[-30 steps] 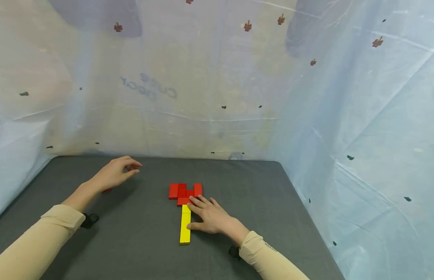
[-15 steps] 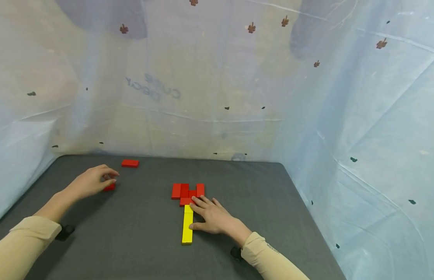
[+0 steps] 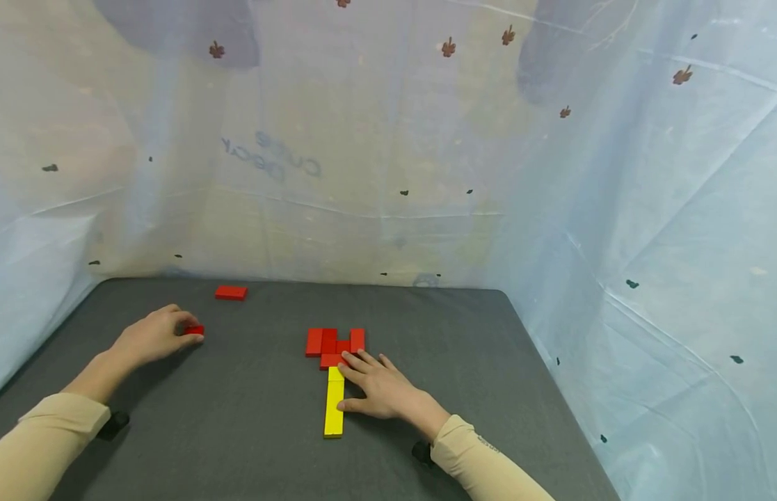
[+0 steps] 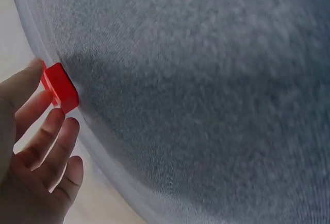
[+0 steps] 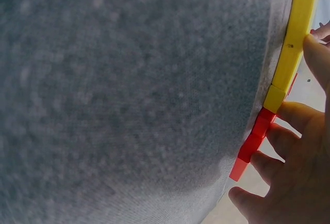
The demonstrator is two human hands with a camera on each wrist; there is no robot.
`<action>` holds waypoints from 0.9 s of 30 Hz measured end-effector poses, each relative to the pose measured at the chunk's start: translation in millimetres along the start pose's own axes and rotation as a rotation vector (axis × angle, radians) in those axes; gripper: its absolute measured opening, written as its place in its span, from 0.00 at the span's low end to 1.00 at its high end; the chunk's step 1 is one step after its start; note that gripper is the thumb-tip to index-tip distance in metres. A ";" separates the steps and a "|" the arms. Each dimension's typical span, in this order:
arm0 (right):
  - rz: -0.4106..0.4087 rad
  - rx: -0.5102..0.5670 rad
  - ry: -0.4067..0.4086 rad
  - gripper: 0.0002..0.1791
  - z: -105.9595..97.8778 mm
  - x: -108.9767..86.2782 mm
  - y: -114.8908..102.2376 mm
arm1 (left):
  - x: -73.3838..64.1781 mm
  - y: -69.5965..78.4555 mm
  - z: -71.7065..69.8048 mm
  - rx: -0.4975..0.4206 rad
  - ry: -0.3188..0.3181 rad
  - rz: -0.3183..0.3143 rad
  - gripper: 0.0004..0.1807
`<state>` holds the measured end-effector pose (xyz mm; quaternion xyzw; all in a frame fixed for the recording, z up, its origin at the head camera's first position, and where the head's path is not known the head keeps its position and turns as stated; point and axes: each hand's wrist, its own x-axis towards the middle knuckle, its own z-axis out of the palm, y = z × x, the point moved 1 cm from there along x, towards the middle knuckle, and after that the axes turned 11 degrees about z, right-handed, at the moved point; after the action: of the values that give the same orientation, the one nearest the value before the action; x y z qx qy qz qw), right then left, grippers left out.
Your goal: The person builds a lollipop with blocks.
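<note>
At the left of the table my left hand [image 3: 151, 339] pinches a small red block [image 3: 195, 330] between thumb and fingers. The left wrist view shows this red block [image 4: 63, 87] close up, low on the dark cloth, with the other fingers loosely bent below it. My right hand [image 3: 388, 391] lies spread at the middle, palm down. Its thumb touches a long yellow block [image 3: 333, 414], and its fingertips rest along a short yellow block [image 3: 335, 374] and a cluster of red blocks [image 3: 314, 342]. Those fingers partly cover the cluster's right side.
Another red block [image 3: 231, 293] lies near the table's back edge, beyond my left hand. Dark grey cloth covers the table [image 3: 257, 431]. A pale plastic sheet [image 3: 338, 236] hangs behind it and along the right side.
My left hand has moved left and down from near the back red block to the nearer one, and its fingers have closed on it. The right hand keeps its place.
</note>
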<state>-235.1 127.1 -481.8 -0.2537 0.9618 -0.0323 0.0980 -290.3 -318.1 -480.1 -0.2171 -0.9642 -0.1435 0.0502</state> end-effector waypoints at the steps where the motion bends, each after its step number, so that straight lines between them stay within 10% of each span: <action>1: -0.001 0.001 0.001 0.43 -0.3 0.3 -0.1 | 0.5 0.4 0.3 0.003 0.002 -0.004 0.21; 27: -0.004 -0.010 0.007 0.43 1.3 0.8 -0.7 | -0.1 0.7 7.3 -0.121 0.031 0.009 0.16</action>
<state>-235.2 126.1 -483.1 -0.2560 0.9617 -0.0286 0.0933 -290.2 -315.3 -486.9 -0.2220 -0.9519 -0.2046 0.0527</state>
